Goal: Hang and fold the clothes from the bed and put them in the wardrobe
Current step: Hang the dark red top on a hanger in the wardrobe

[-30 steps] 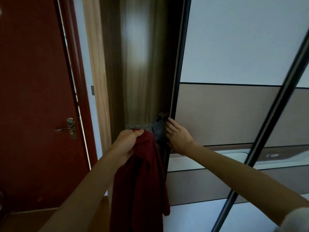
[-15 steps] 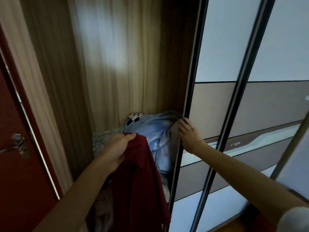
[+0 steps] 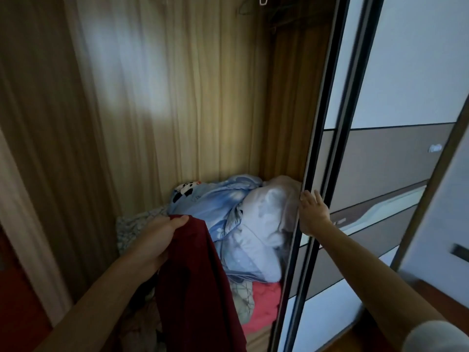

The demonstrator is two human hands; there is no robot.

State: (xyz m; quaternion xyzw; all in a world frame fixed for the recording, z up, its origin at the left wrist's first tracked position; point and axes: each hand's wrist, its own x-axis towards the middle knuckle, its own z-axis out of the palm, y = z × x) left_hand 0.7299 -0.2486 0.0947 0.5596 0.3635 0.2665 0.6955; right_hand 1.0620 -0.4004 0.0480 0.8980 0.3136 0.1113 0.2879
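Door (image 3: 321,123) slid further right, right grip (image 3: 313,212) flat-fingered on its edge, left grip (image 3: 157,240) clutching red garment (image 3: 198,288)

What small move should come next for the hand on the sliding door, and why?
Probably the right hand should leave the dark-framed sliding wardrobe door and reach up to the white hanger hook. The opening looks wide enough, the left hand grips a dark red garment with no hanger visible in it, and crumpled pale blue bedding fills the bottom.

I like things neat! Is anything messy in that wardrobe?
Yes. The blue bedding sits in a crumpled heap, not folded, bulging toward the sliding door edge, with pink cloth squashed underneath.
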